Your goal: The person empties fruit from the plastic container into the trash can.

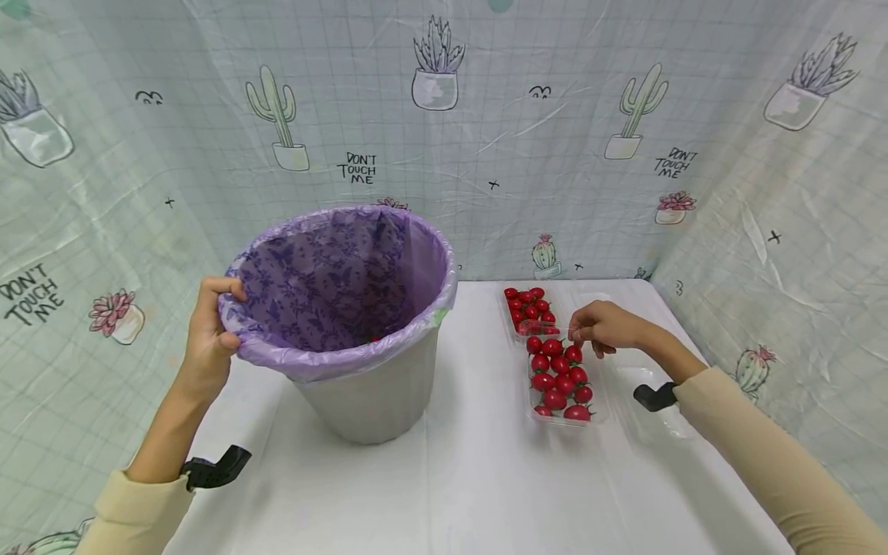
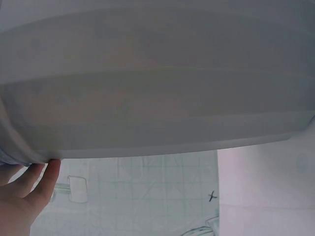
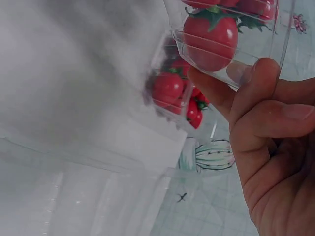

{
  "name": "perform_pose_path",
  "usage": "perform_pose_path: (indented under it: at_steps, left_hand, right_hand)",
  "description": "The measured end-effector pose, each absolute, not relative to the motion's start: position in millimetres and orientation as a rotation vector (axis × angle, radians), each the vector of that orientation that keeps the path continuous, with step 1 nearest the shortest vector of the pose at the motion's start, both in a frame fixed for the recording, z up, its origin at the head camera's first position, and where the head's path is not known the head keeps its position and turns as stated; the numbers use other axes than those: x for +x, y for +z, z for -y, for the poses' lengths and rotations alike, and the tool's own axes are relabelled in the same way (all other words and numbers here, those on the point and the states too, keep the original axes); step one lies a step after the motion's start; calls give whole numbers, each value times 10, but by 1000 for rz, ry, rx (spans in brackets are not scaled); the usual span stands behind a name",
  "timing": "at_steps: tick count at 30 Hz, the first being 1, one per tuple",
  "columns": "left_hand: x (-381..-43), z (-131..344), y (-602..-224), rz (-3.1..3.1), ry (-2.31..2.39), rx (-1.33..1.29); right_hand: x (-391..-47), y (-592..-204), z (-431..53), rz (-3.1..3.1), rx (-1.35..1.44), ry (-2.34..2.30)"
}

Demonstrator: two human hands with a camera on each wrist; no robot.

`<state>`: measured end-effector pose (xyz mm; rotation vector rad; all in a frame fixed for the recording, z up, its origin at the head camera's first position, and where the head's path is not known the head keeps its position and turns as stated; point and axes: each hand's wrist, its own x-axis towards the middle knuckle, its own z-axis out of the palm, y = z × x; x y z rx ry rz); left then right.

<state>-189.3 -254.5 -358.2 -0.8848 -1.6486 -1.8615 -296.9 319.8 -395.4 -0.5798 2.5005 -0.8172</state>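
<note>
My left hand (image 1: pixel 210 339) grips the rim of a light grey waste bin (image 1: pixel 375 405), thumb and fingers at the left side. A purple patterned bin liner (image 1: pixel 333 285) covers the inside and folds over the rim. The bin's mouth tilts towards me, and a small red spot shows deep inside. In the left wrist view, fingers (image 2: pixel 47 184) press against the bin's outer wall. My right hand (image 1: pixel 602 330) pinches the far right edge of a clear plastic box (image 1: pixel 565 420) of cherry tomatoes (image 1: pixel 558 366). The right wrist view shows fingertips at the wall of this box (image 3: pixel 221 73).
A second clear box of cherry tomatoes (image 1: pixel 530 308) sits just behind the pinched one. An empty clear plastic tray (image 1: pixel 669 420) lies under my right forearm. All stand on a white table (image 1: pixel 479 478), with a cactus-printed curtain (image 1: pixel 486 154) along its back and sides.
</note>
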Motion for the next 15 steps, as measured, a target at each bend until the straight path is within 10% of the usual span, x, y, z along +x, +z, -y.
perform_pose_path:
  at_steps: [15]
  left_hand:
    - [-1885,2541,-3577,1648,-1855,-885]
  right_hand:
    - [-2954,-3518,-3095,-2594,-577,-912]
